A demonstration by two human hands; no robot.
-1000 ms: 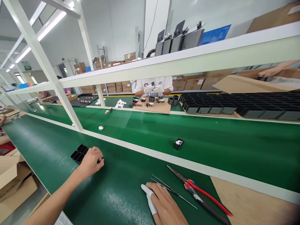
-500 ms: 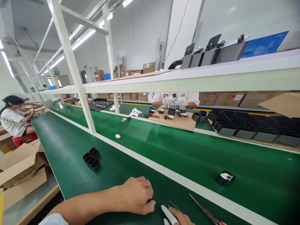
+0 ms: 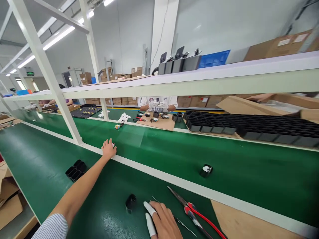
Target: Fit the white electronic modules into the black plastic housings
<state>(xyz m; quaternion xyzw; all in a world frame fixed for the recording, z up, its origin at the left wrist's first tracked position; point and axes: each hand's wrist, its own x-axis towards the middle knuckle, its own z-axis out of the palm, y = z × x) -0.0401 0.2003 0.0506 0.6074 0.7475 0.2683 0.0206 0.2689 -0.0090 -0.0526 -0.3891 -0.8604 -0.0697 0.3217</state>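
Note:
My left hand [image 3: 109, 149] is stretched out over the white divider strip onto the green belt. Its fingers curl around a small white part [image 3: 113, 145], which they mostly hide. Near the front edge my right hand [image 3: 166, 219] lies flat with fingers apart, white cots on thumb and forefinger. Beneath it are thin tweezers [image 3: 185, 227], their points showing past the forefinger. To its left an open black plastic casing [image 3: 131, 203] stands upright. Red-handled long-nose pliers [image 3: 190, 209] lie to the right.
Several black casings [image 3: 76, 170] stand grouped at left. A casing with white contents [image 3: 206, 170] sits on the belt. Beyond are a colourful small assembly [image 3: 119, 126], rows of black casings [image 3: 211, 124] and a gloved co-worker [image 3: 158, 104]. A shelf beam [image 3: 159, 90] crosses overhead; a post [image 3: 53, 79] stands left.
My left hand has reached forward and left to the small white part, uncovering the black casing. My right hand stays by the tweezers. The view has turned right.

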